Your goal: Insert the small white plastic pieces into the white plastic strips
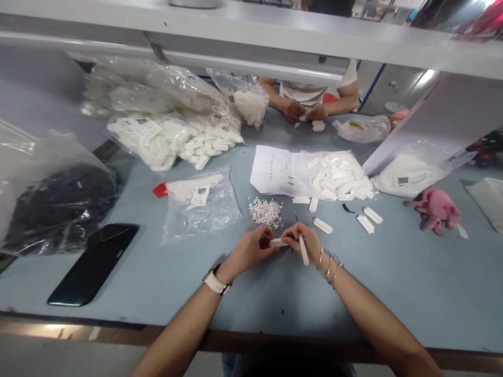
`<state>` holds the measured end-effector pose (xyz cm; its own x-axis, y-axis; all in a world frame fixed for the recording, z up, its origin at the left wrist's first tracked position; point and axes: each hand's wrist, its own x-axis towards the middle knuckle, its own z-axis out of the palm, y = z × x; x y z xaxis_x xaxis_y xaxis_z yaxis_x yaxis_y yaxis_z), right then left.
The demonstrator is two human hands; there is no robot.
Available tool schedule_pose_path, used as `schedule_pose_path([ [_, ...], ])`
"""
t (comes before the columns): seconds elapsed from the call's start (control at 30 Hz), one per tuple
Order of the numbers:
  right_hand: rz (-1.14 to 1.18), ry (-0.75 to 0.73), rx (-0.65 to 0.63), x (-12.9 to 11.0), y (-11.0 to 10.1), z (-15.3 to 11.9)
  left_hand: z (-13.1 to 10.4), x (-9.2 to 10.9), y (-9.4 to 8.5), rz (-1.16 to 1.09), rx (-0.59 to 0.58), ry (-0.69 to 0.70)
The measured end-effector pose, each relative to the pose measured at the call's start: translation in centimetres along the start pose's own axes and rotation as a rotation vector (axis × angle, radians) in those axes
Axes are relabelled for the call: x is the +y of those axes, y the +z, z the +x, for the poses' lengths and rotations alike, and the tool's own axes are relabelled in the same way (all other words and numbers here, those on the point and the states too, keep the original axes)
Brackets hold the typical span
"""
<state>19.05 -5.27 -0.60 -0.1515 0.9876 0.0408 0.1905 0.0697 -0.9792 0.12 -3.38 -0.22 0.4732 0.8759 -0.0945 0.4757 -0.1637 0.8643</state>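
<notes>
My left hand [251, 247] pinches one end of a small white plastic part [277, 243] with rows of little holes along its face. The fingertips of my right hand [308, 238] touch the other end of it. In that same right hand is a slim white-handled tool [304, 251]; a thin dark tip sticks out beyond the fingers, and its exact kind is unclear. Just past both hands lies a heap of tiny white pieces [265, 211]. Oblong white plastic parts [323, 225] rest on the table to the right of the heap.
Behind the heap are a printed sheet [275, 170] and a bag of white parts [340, 177]. A clear bag [202, 204], a black phone [94, 264] and large full bags [157, 139] occupy the left. A pink glove-like item [437, 209] lies right. A co-worker's hands [294, 110] work opposite.
</notes>
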Motion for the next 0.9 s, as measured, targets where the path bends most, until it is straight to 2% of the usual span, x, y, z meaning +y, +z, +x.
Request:
schedule_pose_path([
  [0.3, -0.123, -0.133, 0.024, 0.4, 0.2, -0.4, 0.0, -0.5, 0.2, 0.025, 0.006, 0.04],
  [0.53, 0.047, 0.072, -0.061, 0.0, -0.1, 0.0, -0.1, -0.3, 0.1, 0.023, -0.01, 0.01],
  [0.83, 0.054, 0.134, -0.148, -0.1, -0.5, 0.6, -0.1, 0.3, 0.1, 0.051, -0.007, 0.007],
  [0.9, 0.068, 0.131, -0.12, 0.1, -0.4, 0.8, -0.1, 0.2, 0.1, 0.052, -0.005, 0.006],
])
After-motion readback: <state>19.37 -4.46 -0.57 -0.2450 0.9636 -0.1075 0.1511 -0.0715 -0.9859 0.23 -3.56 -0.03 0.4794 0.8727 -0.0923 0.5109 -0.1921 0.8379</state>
